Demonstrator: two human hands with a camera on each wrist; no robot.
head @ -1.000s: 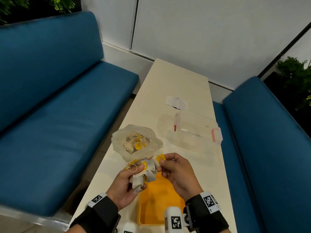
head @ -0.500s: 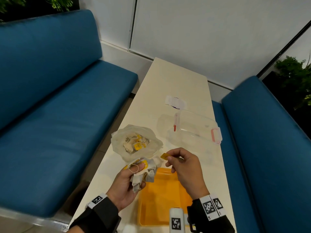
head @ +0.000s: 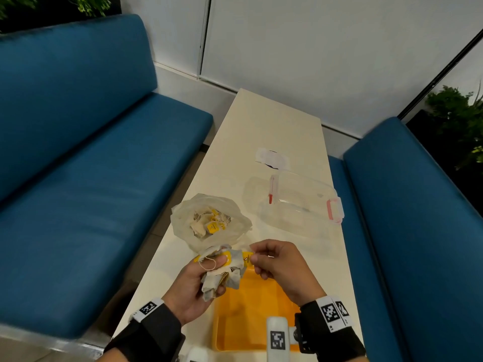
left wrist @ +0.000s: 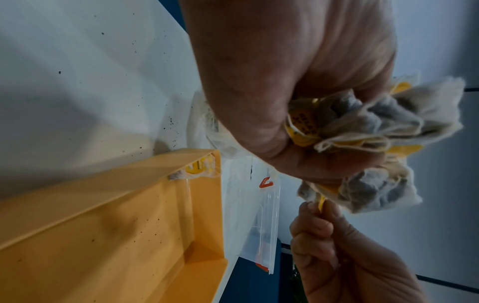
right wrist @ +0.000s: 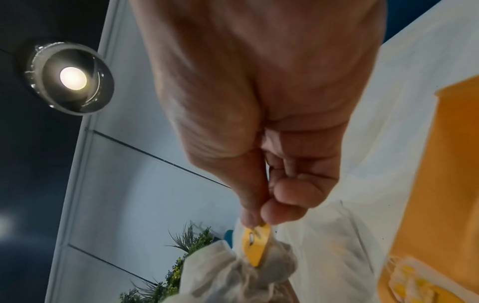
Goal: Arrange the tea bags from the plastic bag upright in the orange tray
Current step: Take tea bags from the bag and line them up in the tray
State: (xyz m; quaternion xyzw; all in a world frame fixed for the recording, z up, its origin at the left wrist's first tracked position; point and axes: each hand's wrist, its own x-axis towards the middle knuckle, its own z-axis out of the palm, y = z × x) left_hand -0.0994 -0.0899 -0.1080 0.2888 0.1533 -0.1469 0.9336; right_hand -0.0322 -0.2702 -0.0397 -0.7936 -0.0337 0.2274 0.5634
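My left hand (head: pixel 198 278) grips a crumpled bunch of tea bags (head: pixel 224 273) with yellow tags above the far left corner of the orange tray (head: pixel 235 335). My right hand (head: pixel 271 262) pinches one yellow tag (head: pixel 246 257) of that bunch between thumb and forefinger. The left wrist view shows the bunch of tea bags (left wrist: pixel 383 131) in my fist and the pinched tag (left wrist: pixel 321 203) below it. In the right wrist view the tag (right wrist: pixel 255 244) hangs from my fingertips. The clear plastic bag (head: pixel 183 220) lies open beyond my hands with more tea bags (head: pixel 209 223) inside.
A clear plastic box (head: pixel 295 202) with pink latches lies on the white table (head: pixel 271 126) to the right of the bag. A small white wrapper (head: pixel 271 159) lies further back. Blue benches (head: pixel 78 178) flank the table on both sides.
My right hand, which had drawn the yellow tag away to the right, has come back close to the bunch in my left hand. The left hand has stayed in place.
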